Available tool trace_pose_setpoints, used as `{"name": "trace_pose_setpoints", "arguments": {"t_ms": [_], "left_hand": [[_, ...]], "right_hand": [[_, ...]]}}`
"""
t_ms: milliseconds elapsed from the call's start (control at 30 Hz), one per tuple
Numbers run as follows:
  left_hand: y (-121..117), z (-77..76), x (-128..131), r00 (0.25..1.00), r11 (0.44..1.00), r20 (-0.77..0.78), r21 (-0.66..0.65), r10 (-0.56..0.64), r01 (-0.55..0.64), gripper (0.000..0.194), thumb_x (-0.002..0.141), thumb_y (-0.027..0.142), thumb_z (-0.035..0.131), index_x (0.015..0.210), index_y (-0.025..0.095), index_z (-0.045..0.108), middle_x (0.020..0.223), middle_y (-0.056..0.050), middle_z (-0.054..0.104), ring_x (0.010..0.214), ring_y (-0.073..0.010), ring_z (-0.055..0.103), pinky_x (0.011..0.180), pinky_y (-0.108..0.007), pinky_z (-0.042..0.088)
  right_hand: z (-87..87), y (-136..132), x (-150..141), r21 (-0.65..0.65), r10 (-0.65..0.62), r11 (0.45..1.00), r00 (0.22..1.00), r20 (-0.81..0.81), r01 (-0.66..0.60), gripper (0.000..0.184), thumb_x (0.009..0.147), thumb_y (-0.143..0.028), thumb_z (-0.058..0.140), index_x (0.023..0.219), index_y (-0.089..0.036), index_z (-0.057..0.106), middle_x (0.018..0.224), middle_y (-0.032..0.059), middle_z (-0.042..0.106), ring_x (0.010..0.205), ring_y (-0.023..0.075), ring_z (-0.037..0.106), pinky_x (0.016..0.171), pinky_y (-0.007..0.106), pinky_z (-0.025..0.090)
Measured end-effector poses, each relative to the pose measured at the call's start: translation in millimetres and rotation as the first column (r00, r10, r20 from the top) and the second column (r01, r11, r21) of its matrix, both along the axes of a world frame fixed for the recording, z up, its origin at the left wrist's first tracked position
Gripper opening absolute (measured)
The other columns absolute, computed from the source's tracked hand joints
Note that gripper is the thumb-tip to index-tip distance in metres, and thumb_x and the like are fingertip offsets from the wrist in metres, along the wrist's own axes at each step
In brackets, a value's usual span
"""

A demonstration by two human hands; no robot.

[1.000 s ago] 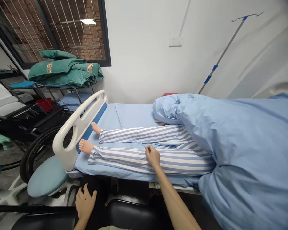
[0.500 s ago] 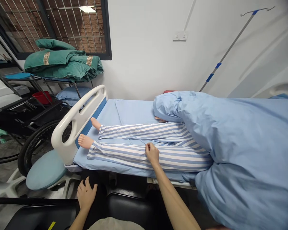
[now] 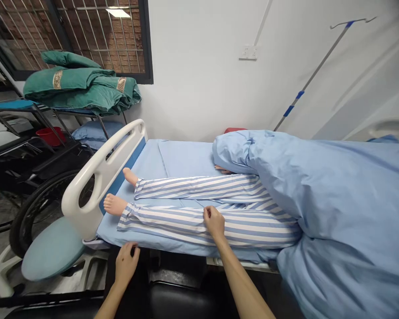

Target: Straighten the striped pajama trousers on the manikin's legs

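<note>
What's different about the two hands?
The right hand rests on the striped trousers, but the left hand is off them, beside the bed. The right hand curls downward, while the left hand is spread a little. Both hands are bare.

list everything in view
hospital bed: one, white footboard, centre
duvet: one, light blue, over the upper bed, right
striped trousers: one pair, blue and white, on the bed
bare feet: two, by the footboard
drip stand: one, grey with blue tape, by the wall
green quilts: a folded pile, on a rack, upper left
red bucket: one, under the rack
wheelchair: one, black, left
left hand: one, at the mattress edge
right hand: one, on the striped trousers
</note>
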State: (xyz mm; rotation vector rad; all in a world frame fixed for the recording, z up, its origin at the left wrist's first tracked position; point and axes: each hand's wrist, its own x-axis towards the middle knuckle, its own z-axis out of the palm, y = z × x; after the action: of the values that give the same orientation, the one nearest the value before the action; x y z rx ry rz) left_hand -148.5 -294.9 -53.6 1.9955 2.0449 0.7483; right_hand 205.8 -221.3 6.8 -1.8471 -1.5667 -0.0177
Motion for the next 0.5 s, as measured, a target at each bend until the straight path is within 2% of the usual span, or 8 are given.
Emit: {"name": "trace_pose_setpoints", "arguments": {"t_ms": [33,100,167,233,333,400,500], "left_hand": [[14,15.3,8,0.995,0.997,0.063,0.014,-0.073,0.072,0.022,0.079,0.030,0.040,0.084,0.020,0.059,0.086,-0.004,0.063,0.084,-0.0166,0.056,0.080,-0.028,0.041],[44,47.6,25,0.978,0.987,0.146,0.083,-0.151,0.140,0.020,0.077,0.029,0.041,0.081,0.020,0.059,0.077,-0.002,0.063,0.075,-0.0142,0.057,0.074,-0.025,0.041],[73,76.3,42,0.963,0.981,0.199,0.113,-0.179,0.159,0.019,0.076,0.029,0.042,0.074,0.019,0.058,0.068,0.000,0.061,0.066,-0.0117,0.055,0.068,-0.022,0.040],[99,95.8,54,0.960,0.982,0.211,0.090,-0.182,0.166,0.022,0.077,0.030,0.040,0.068,0.018,0.056,0.062,0.002,0.058,0.062,-0.0100,0.052,0.064,-0.020,0.038],[133,103.5,60,0.969,0.988,0.194,0.022,-0.151,0.150,0.028,0.078,0.033,0.036,0.062,0.017,0.054,0.056,0.003,0.053,0.057,-0.0083,0.047,0.059,-0.018,0.034],[150,97.2,60,0.986,0.992,0.125,-0.038,-0.113,0.119,0.032,0.079,0.033,0.035,0.058,0.017,0.052,0.054,0.003,0.052,0.055,-0.0083,0.045,0.057,-0.019,0.032],[163,81.1,59,0.996,0.989,-0.071,-0.138,-0.059,0.048,0.031,0.078,0.031,0.035,0.061,0.017,0.056,0.059,-0.001,0.057,0.060,-0.0111,0.049,0.057,-0.021,0.030]], "right_hand": [[-0.3,0,0,0.001,-0.001,1.000,1.000,-0.004,0.001,0.023,0.084,-0.031,0.037,0.071,-0.019,0.052,0.066,0.0015,0.059,0.062,0.0138,0.053,0.058,0.023,0.031],[-1.2,0,0,0.005,0.002,1.000,1.000,-0.017,-0.002,0.023,0.083,-0.032,0.038,0.072,-0.018,0.052,0.064,0.0012,0.058,0.061,0.0137,0.053,0.058,0.023,0.031],[-2.2,1,0,0.007,0.006,1.000,1.000,-0.029,-0.006,0.022,0.082,-0.032,0.038,0.072,-0.018,0.053,0.062,0.0011,0.057,0.060,0.0135,0.053,0.057,0.023,0.031],[-3.0,2,-1,0.007,0.003,1.000,0.999,-0.036,-0.003,0.021,0.082,-0.032,0.039,0.072,-0.018,0.052,0.061,0.0010,0.057,0.059,0.0135,0.052,0.056,0.023,0.031],[-3.2,3,-1,0.008,-0.004,1.000,0.999,-0.034,0.004,0.022,0.082,-0.032,0.038,0.071,-0.018,0.052,0.061,0.0011,0.056,0.058,0.0135,0.052,0.055,0.023,0.031],[-2.5,3,-2,0.005,-0.005,1.000,1.000,-0.025,0.005,0.022,0.082,-0.031,0.038,0.070,-0.018,0.051,0.060,0.0009,0.055,0.058,0.0134,0.051,0.055,0.023,0.031],[-1.1,3,-3,-0.002,-0.013,1.000,1.000,-0.007,0.013,0.020,0.082,-0.030,0.039,0.069,-0.018,0.050,0.060,0.0002,0.054,0.058,0.0131,0.051,0.056,0.023,0.031]]}}
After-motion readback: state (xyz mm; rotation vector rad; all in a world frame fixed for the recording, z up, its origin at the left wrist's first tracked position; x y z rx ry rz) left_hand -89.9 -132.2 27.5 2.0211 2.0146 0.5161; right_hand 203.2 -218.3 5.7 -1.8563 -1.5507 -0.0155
